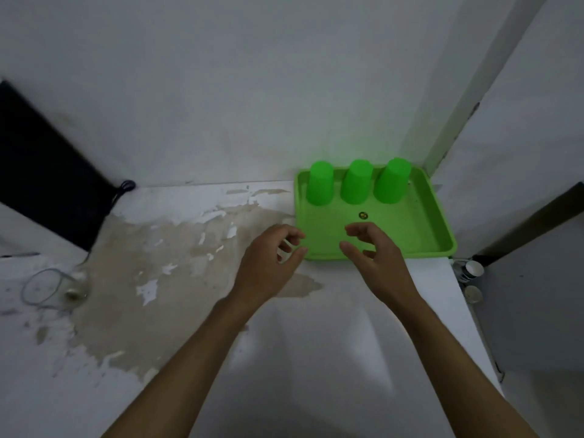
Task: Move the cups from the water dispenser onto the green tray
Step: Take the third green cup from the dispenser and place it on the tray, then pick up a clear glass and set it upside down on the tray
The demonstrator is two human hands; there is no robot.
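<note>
A green tray (420,229) lies on the white counter at the right, against the wall. Three green cups stand upside down in a row along its far side: a left cup (319,184), a middle cup (356,182) and a right cup (392,181). My left hand (268,257) hovers just left of the tray's near left corner, fingers curled and apart, holding nothing. My right hand (374,251) hovers over the tray's near edge, fingers spread and empty. No water dispenser is in view.
The counter's paint is peeled and stained left of the tray. A clear glass (47,287) lies at the far left. A black panel with a cable (47,172) leans on the left wall. Small capped bottles (471,270) sit past the counter's right edge.
</note>
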